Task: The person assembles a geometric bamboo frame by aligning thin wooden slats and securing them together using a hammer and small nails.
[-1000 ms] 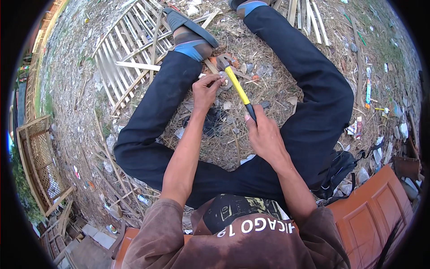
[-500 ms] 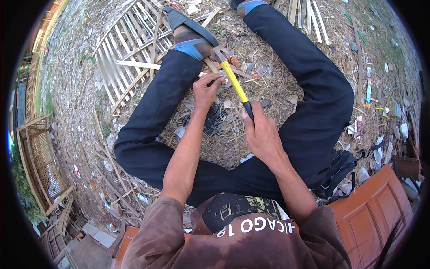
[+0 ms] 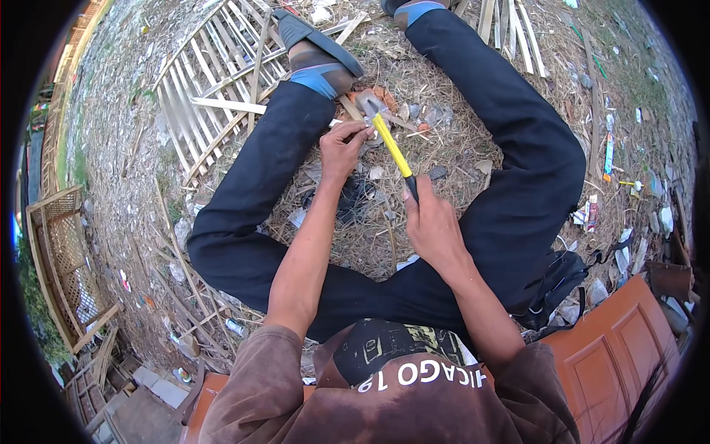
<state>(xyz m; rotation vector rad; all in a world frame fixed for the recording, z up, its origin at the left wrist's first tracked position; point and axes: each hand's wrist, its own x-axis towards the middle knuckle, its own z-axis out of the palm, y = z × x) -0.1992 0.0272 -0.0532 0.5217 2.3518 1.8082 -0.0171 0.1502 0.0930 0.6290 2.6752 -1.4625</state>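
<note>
Nailing step, by the look of it: right hand (image 3: 433, 222) closed round the dark grip of a yellow-handled hammer (image 3: 390, 144), head low near the left hand (image 3: 342, 148), whose fingertips pinch sth small (prob. a nail, too tiny to tell) on the straw ground betw. the legs. Next move needs a short, accurate tap, fingers kept clear.

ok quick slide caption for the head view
Seated person grips a yellow-handled hammer in the right hand, left hand at its head.

Your yellow-handled hammer with black grip (image 3: 393, 152) has a grey head; your trousers (image 3: 518, 148) are dark navy, your cuffs (image 3: 323, 78) blue, your shirt (image 3: 296, 392) brown.
</note>
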